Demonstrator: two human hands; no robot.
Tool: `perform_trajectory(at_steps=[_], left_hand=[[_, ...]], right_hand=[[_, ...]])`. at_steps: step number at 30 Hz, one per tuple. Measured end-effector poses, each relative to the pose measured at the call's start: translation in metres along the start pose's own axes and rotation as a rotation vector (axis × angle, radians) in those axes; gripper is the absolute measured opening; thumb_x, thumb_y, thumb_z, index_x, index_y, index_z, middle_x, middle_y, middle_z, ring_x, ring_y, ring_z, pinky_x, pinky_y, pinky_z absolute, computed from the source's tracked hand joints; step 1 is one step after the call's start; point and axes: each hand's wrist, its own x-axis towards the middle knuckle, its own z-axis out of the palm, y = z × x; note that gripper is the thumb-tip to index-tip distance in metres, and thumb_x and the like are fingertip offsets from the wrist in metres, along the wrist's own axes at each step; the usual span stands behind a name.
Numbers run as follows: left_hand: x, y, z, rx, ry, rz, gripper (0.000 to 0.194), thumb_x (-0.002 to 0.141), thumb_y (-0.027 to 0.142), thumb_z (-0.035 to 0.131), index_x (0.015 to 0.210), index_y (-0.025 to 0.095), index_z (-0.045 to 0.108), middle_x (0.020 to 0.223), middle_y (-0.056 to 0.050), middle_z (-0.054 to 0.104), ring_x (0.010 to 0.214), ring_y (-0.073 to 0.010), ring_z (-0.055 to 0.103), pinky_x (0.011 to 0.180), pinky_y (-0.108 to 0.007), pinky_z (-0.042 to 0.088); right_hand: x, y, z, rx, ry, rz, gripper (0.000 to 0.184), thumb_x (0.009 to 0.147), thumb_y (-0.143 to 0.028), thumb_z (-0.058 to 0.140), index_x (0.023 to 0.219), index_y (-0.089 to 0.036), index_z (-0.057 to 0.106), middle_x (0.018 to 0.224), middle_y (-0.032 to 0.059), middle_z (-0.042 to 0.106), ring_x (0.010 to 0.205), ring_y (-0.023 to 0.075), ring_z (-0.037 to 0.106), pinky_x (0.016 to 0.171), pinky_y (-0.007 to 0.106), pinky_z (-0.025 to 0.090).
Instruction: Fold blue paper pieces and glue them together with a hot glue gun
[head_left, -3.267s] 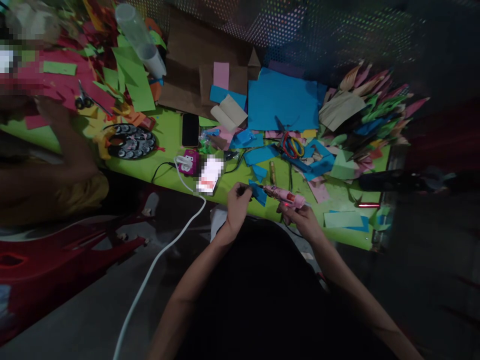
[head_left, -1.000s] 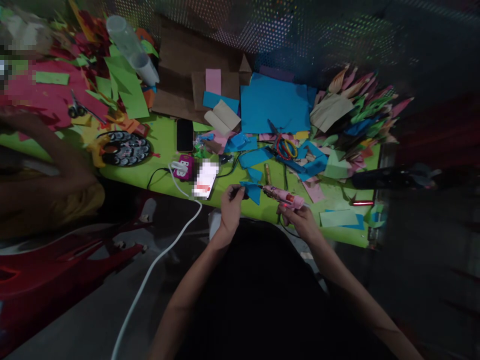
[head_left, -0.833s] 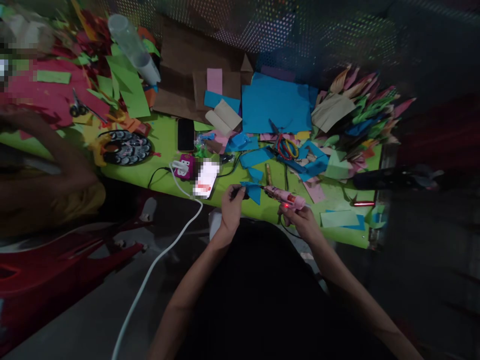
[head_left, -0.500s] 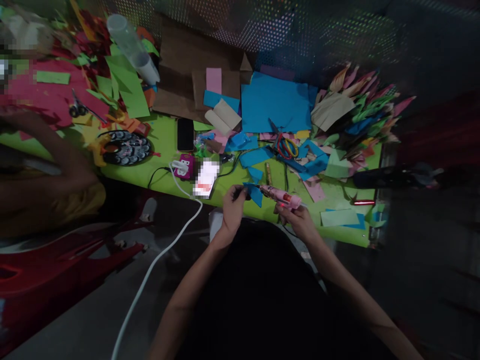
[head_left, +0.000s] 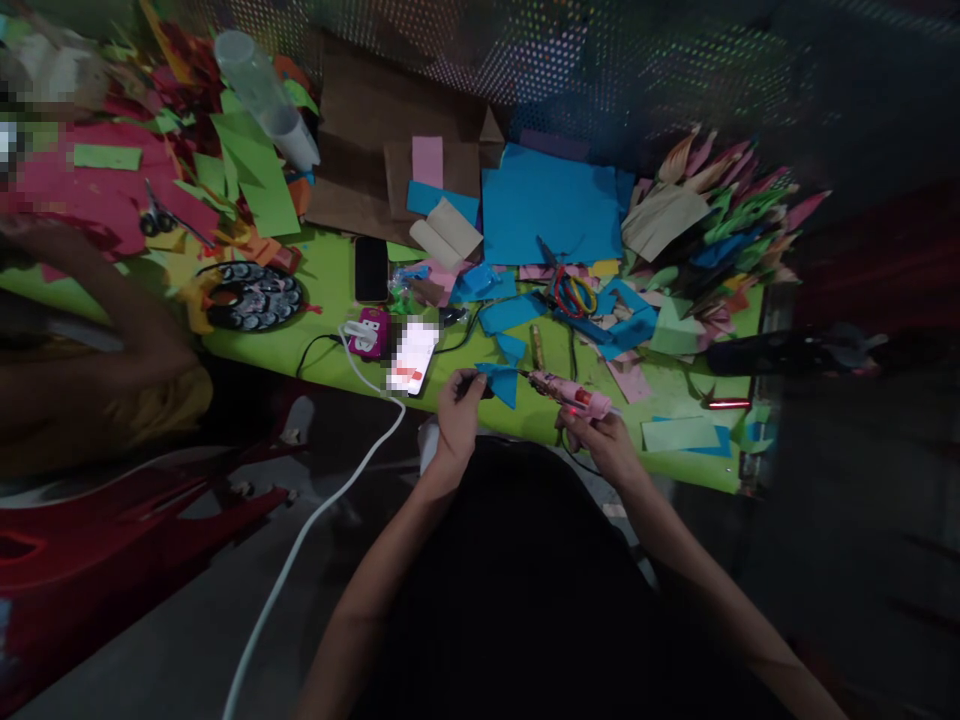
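Note:
Between thumb and fingers my left hand (head_left: 459, 405) pinches a blue piece of paper (head_left: 501, 384), its free part pointing right. My right hand (head_left: 602, 440) is wrapped round a pink hot glue gun (head_left: 574, 395) with a small red light on it. The gun's nozzle points left, close to the paper's right edge; whether they touch I cannot tell. On the green table (head_left: 480, 345), just beyond the paper, lie a small blue paper scrap (head_left: 511, 348) and a brownish stick (head_left: 537, 347).
Scissors (head_left: 574, 295) lie on blue scraps behind the glue gun. A lit phone (head_left: 414, 357) and a purple power socket (head_left: 367, 333) with a white cable stand left of my hands. Paper flowers (head_left: 720, 220) are heaped at right. A co-worker's arm (head_left: 97, 290) is at far left.
My left hand has shifted slightly left with the blue paper, which is turned a little. The glue gun has moved slightly right, widening the space between nozzle and paper.

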Motion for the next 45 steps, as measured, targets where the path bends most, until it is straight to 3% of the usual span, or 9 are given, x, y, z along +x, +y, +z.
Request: perform_trajectory(at_steps=[6,22,32,45], left_hand=[[0.0,0.0,0.002,-0.01,-0.011,0.003,0.027,0.071,0.042,0.077,0.074,0.019,0.062,0.067,0.003,0.061,0.066,-0.0125,0.059,0.065,-0.027,0.051],[-0.001,-0.001,0.002,0.009,-0.02,0.003,0.029,0.072,0.044,0.076,0.073,0.019,0.061,0.067,0.002,0.061,0.065,-0.0128,0.06,0.065,-0.027,0.051],[-0.002,-0.001,0.001,0.027,-0.061,0.017,0.023,0.075,0.038,0.073,0.072,0.019,0.062,0.066,0.002,0.061,0.064,-0.0118,0.058,0.064,-0.025,0.049],[0.002,0.003,-0.002,-0.036,0.025,-0.022,0.031,0.069,0.043,0.079,0.074,0.018,0.061,0.067,0.003,0.059,0.064,-0.0113,0.058,0.064,-0.026,0.052]], right_hand=[[0.0,0.001,0.001,-0.024,-0.016,-0.014,0.044,0.073,-0.062,0.068,0.067,-0.018,0.063,0.046,-0.0029,0.05,0.045,0.0119,0.045,0.048,0.027,0.035],[0.001,0.007,0.002,0.02,-0.027,0.003,0.046,0.072,-0.063,0.071,0.079,-0.018,0.068,0.05,-0.0026,0.054,0.047,0.0129,0.047,0.048,0.027,0.039],[0.001,0.003,0.008,0.018,-0.035,-0.01,0.044,0.073,-0.062,0.069,0.07,-0.019,0.064,0.047,-0.0032,0.049,0.046,0.0122,0.044,0.047,0.026,0.035],[0.001,-0.003,0.004,0.02,0.001,0.043,0.046,0.068,-0.063,0.072,0.069,-0.018,0.067,0.046,-0.0026,0.05,0.046,0.0132,0.047,0.048,0.027,0.039]])
